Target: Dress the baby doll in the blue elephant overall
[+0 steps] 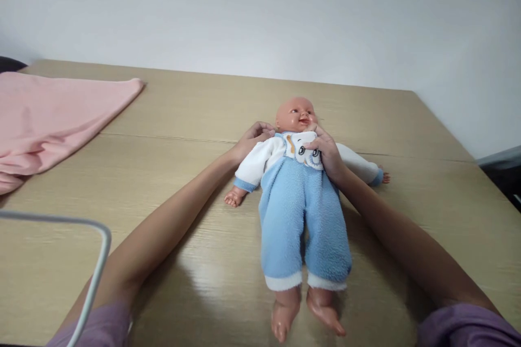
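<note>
A baby doll point(295, 114) lies face up on the table, its feet toward me. It wears a fleece romper point(303, 195) with white sleeves, light blue legs and an animal face on the chest. My left hand point(257, 136) is at the doll's shoulder by the neck, fingers curled and closed at the edge of the collar. On the other side, my right hand point(325, 153) grips the romper at the upper chest, just below the chin. Its thumb lies over the animal face. The doll's arms are spread out to both sides.
A pink cloth point(61, 114) lies rumpled at the far left of the wooden table point(195, 103). A white bent tube or cable point(101, 260) crosses the lower left corner. Behind the table's back edge is a plain pale wall point(260, 16). Something dark point(508, 168) stands past the right edge.
</note>
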Available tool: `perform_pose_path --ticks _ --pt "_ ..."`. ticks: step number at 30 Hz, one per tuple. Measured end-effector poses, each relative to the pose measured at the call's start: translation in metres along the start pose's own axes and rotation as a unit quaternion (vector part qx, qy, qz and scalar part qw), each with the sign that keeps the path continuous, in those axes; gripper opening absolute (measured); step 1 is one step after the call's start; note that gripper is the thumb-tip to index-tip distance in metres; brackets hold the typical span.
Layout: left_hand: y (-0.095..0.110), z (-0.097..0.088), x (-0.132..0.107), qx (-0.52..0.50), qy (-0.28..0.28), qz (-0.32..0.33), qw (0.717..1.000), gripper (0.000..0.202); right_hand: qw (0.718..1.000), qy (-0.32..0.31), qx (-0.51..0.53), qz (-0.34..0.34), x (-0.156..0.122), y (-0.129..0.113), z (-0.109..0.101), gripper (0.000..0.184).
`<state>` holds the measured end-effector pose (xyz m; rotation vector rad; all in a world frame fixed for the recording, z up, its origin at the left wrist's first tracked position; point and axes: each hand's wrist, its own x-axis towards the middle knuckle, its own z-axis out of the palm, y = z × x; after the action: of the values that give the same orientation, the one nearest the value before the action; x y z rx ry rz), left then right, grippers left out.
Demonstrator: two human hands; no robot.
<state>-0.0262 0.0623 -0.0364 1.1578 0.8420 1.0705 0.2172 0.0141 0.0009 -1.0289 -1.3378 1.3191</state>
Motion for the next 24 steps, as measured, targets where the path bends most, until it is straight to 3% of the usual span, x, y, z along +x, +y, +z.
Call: perform_pose_path --ticks 6,12,19,24 --pt "0.030 -0.012 -0.010 0.205 -0.018 -0.013 0.979 0.035 1.000 0.012 0.006 0.004 -0.001 0.002 0.002 0.035" --pt "0.054 -0.017 -0.017 0.306 -0.066 -0.045 0.949 0.046 1.000 -0.001 0.002 -0.004 0.000 0.002 0.002 0.037" --pt "0.052 -0.017 -0.019 0.317 -0.127 -0.027 0.939 0.051 0.999 -0.029 -0.008 -0.020 0.004 0.002 0.003 0.036" --pt "0.057 -0.019 -0.018 0.292 -0.144 -0.035 0.945 0.050 0.993 -0.085 -0.077 0.010 0.004 -0.020 0.001 0.034"
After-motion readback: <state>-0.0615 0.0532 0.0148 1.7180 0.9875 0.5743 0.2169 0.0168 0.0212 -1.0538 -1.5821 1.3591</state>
